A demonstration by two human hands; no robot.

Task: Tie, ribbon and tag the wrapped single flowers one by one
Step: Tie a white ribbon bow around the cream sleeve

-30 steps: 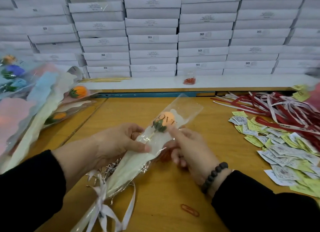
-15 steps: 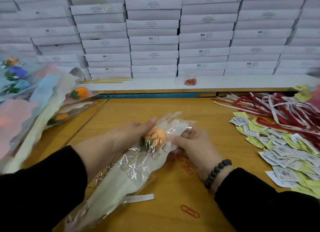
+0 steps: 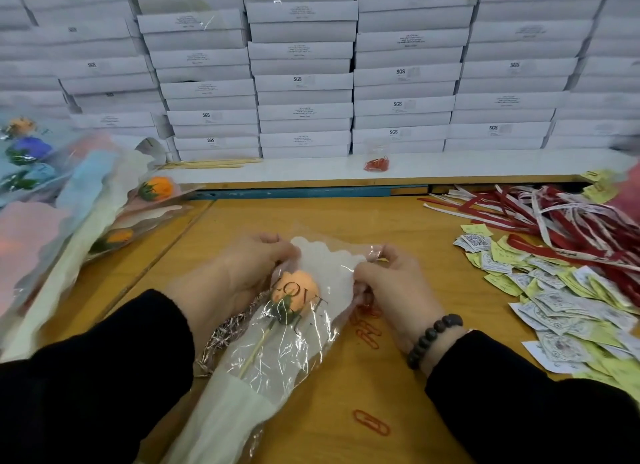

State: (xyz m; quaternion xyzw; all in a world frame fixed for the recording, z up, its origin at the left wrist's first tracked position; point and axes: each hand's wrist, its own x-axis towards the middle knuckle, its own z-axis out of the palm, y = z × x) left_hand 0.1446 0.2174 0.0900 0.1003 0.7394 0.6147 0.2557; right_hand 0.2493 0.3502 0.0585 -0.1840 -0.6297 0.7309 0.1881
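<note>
A single orange flower [image 3: 298, 285] in a clear sleeve printed "LOVE" with cream paper [image 3: 235, 404] lies on the wooden table [image 3: 346, 221], head pointing away from me. My left hand [image 3: 247, 268] grips the sleeve's left top edge beside the flower. On the opposite edge, my right hand [image 3: 391, 283] pinches the sleeve's top, with red paper clips [image 3: 369, 328] lying under it. Silver tinsel [image 3: 221, 332] shows beneath the left wrist. Red and white ribbons [image 3: 554, 221] and a heap of paper tags [image 3: 568, 307] lie to the right.
Several wrapped flowers [image 3: 104, 214] are piled at the left. Stacked white boxes [image 3: 301, 82] fill the back above a white ledge with a bag of red clips [image 3: 376, 162] and wooden sticks [image 3: 207, 163]. One loose red clip [image 3: 372, 422] lies near me.
The flower has been drawn toward me and turned until it points straight away. Both hands shifted up from its middle to the sleeve's top edge. The white ribbon bow at the stem has left the view.
</note>
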